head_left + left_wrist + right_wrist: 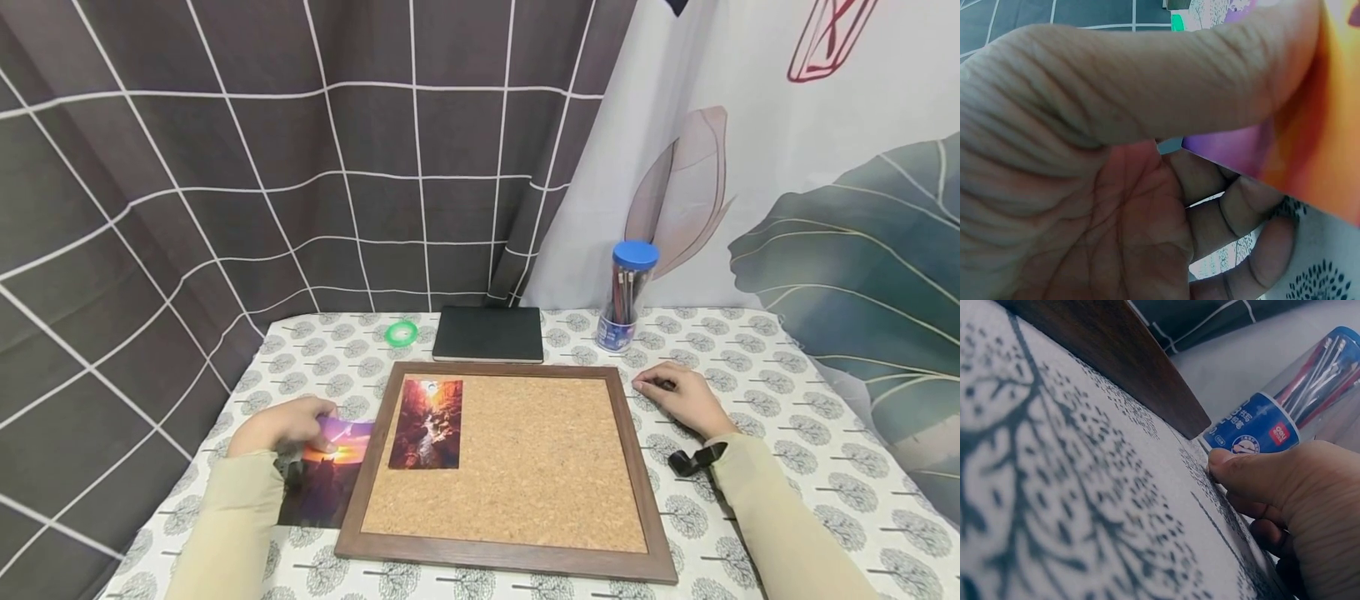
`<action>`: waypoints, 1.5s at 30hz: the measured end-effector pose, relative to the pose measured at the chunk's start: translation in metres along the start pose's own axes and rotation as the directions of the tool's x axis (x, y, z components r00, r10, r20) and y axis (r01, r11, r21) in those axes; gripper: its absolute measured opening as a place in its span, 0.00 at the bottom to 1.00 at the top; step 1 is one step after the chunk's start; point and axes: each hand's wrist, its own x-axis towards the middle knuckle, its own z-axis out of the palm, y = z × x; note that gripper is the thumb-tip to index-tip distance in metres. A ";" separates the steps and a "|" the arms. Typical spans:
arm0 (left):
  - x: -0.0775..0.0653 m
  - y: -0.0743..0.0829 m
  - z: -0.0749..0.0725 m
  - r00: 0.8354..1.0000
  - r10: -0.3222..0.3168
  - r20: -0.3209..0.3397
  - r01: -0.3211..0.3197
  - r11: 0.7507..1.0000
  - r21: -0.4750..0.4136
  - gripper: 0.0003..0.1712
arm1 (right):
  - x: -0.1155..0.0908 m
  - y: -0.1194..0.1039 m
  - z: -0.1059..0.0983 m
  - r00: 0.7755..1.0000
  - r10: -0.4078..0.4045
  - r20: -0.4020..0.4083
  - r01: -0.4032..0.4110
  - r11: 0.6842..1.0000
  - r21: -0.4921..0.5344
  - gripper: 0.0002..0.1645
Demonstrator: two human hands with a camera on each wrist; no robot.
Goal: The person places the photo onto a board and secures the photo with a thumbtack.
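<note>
Left hand [281, 425] pinches sunset print [330, 483], thumb over, fingers [1194, 178] beneath, at left side of corkboard [547, 467]; right hand [682, 402] loosely curled on worktop [330, 342], apparently holding nothing; print likely light, bendy, crease-prone, best taken by its edges

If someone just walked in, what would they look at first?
Probably the big cork board in the middle, with a glowing red picture near its far left corner. Next might come the purple-and-orange picture that the left hand pinches at the board's left side. Then maybe the blue-lidded jar, standing beyond the board's far right corner.
</note>
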 end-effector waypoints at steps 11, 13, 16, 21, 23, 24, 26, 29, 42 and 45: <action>0.003 0.000 0.000 1.000 0.005 0.002 -0.005 1.000 0.019 0.13 | 0.000 -0.002 -0.002 0.998 0.054 0.009 -0.054 0.998 0.008 0.08; 0.003 0.000 0.000 1.000 0.006 0.001 -0.006 1.000 0.022 0.13 | 0.000 -0.002 -0.003 0.998 0.067 0.010 -0.067 0.998 0.013 0.08; 0.003 0.000 0.000 1.000 0.003 0.001 -0.003 1.000 0.018 0.13 | 0.000 -0.002 -0.002 0.997 0.077 0.007 -0.078 0.997 0.024 0.09; 0.002 -0.001 0.000 1.000 0.002 -0.004 -0.002 1.000 0.023 0.13 | 0.000 -0.002 -0.002 0.995 0.100 0.020 -0.101 0.994 0.042 0.09; 0.001 -0.001 0.000 1.000 0.004 -0.007 -0.004 1.000 0.025 0.13 | 0.000 -0.002 -0.002 0.994 0.106 0.027 -0.107 0.993 0.051 0.08; 0.001 -0.001 0.000 1.000 0.002 -0.007 -0.002 1.000 0.023 0.13 | 0.000 -0.003 -0.002 0.994 0.109 0.031 -0.111 0.992 0.055 0.08; 0.001 0.000 0.001 1.000 -0.002 -0.005 0.002 1.000 0.017 0.13 | 0.000 -0.003 -0.002 0.993 0.112 0.033 -0.114 0.992 0.062 0.08; 0.001 0.000 0.000 1.000 -0.004 -0.001 0.004 1.000 0.014 0.13 | -0.001 -0.003 -0.002 0.993 0.115 0.038 -0.117 0.991 0.060 0.09; -0.001 0.000 -0.001 1.000 0.014 -0.001 -0.014 0.999 0.045 0.13 | 0.000 -0.011 -0.007 0.972 0.223 0.067 -0.224 0.975 -0.001 0.21; -0.003 -0.003 -0.006 0.998 0.066 0.003 -0.066 0.997 0.033 0.11 | 0.003 -0.017 -0.009 0.966 0.242 0.087 -0.239 0.970 -0.035 0.22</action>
